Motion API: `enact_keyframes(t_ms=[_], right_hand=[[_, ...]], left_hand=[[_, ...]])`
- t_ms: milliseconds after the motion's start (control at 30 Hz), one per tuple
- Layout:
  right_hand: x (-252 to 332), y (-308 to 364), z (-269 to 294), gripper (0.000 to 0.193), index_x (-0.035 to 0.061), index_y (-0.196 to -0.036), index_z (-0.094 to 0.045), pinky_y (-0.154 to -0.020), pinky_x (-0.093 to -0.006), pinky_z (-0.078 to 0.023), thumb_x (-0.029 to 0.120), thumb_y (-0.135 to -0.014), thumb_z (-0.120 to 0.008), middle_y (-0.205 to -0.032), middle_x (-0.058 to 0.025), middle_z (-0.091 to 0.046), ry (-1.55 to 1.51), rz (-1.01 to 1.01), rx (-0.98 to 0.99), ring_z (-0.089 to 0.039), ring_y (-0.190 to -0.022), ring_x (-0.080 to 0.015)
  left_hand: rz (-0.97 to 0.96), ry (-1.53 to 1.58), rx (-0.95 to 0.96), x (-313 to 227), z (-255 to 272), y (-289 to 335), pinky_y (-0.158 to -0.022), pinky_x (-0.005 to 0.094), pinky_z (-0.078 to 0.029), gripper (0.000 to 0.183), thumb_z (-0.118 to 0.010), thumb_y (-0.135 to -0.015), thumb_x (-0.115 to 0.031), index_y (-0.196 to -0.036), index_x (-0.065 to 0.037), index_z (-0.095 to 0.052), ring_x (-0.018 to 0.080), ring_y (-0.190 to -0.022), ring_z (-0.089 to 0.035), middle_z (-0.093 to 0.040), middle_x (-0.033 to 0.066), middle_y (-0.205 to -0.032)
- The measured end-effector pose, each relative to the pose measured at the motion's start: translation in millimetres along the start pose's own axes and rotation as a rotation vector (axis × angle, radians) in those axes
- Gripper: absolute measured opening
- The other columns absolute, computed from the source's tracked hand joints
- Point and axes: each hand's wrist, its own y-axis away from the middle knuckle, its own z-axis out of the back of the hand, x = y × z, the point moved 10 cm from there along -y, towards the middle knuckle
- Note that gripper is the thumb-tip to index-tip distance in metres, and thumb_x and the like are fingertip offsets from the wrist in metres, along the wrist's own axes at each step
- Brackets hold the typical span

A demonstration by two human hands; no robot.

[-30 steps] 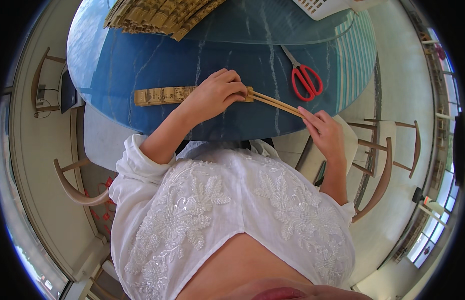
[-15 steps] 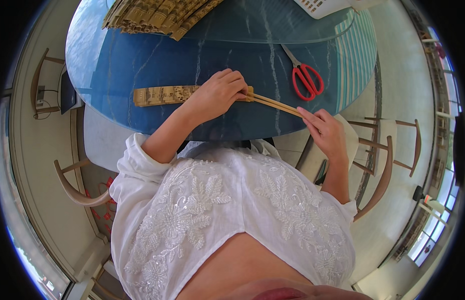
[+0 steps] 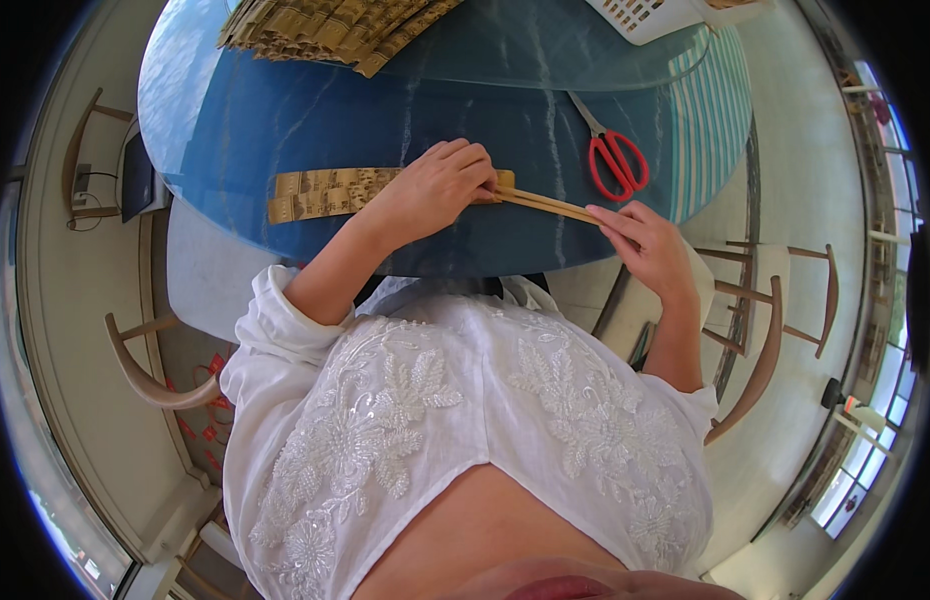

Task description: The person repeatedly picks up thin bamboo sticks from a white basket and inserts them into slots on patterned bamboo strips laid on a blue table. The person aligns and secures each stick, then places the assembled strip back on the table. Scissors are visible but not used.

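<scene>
My left hand [image 3: 440,187] is closed over the right part of a flat brown printed paper chopstick sleeve [image 3: 320,192], pinning it near the front edge of the table. A pair of light wooden chopsticks [image 3: 550,205] runs from the sleeve's right end to my right hand [image 3: 645,245]. My right fingers pinch the sticks close to their outer ends. How far the sticks reach into the sleeve is hidden under my left fingers. Red-handled scissors [image 3: 617,165] lie beyond my right hand, touched by neither hand.
A heap of similar brown paper sleeves [image 3: 325,30] lies at the far left on a raised round glass plate [image 3: 545,65]. At the far right is a white perforated basket [image 3: 635,15]. The blue marbled table [image 3: 315,125] has a striped cloth [image 3: 705,125] along its right side. Wooden chairs [image 3: 760,370] stand around.
My right hand has moved slightly left with the chopsticks, closer to my left hand. The sleeve's left part now lies a little wider and flatter.
</scene>
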Motion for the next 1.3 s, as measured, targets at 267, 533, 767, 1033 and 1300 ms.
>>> enact_keyframes(t_ms=[267, 533, 767, 1033, 1300], right_hand=[[8, -8, 4, 0.030, 0.0231, -0.115, -0.075, -0.055, -0.0314, -0.044, 0.015, -0.086, -0.073, -0.074, -0.0017, -0.056, 0.038, 0.063, 0.016, -0.055, -0.061, -0.0182], [16, -13, -21, 0.032, 0.0227, -0.116, -0.075, -0.057, -0.0311, -0.045, 0.015, -0.086, -0.073, -0.075, -0.0012, -0.056, -0.022, 0.110, -0.043, -0.056, -0.062, -0.0177], [22, -3, -9, 0.033, 0.0232, -0.116, -0.075, -0.055, -0.0301, -0.047, 0.013, -0.084, -0.075, -0.077, 0.0000, -0.059, 0.012, 0.041, -0.211, -0.057, -0.061, -0.0162], [51, -4, -13, 0.038, 0.0226, -0.118, -0.075, -0.053, -0.0277, -0.045, 0.009, -0.082, -0.077, -0.077, 0.0001, -0.060, -0.083, 0.108, -0.243, -0.056, -0.060, -0.0141], [65, -9, -23, 0.038, 0.0210, -0.118, -0.074, -0.051, -0.0277, -0.044, 0.009, -0.083, -0.077, -0.077, -0.0006, -0.061, -0.174, 0.113, -0.244, -0.055, -0.058, -0.0141]], left_hand=[[-0.041, 0.029, 0.066, -4, -3, 4, -0.092, 0.0371, -0.045, 0.011, -0.067, -0.088, -0.012, -0.094, -0.004, -0.063, 0.0267, -0.098, -0.056, -0.059, 0.0071, -0.100], [-0.045, 0.011, 0.022, -9, 4, 6, -0.092, 0.0376, -0.045, 0.014, -0.069, -0.088, -0.014, -0.096, -0.005, -0.063, 0.0263, -0.101, -0.056, -0.059, 0.0067, -0.103], [0.214, 0.148, -0.391, -13, 58, 55, -0.058, 0.0282, -0.046, 0.013, -0.070, -0.092, -0.014, -0.089, -0.002, -0.067, 0.0184, -0.063, -0.057, -0.064, 0.0079, -0.081], [0.683, 0.977, -0.560, 44, 8, 104, -0.058, 0.0209, -0.040, 0.023, -0.064, -0.100, -0.020, -0.090, 0.001, -0.066, 0.0054, -0.062, -0.051, -0.065, 0.0015, -0.076], [0.540, 1.055, -0.597, 35, 20, 100, -0.061, 0.0202, -0.043, 0.018, -0.063, -0.100, -0.017, -0.102, 0.001, -0.067, 0.0048, -0.069, -0.054, -0.065, 0.0008, -0.082]])
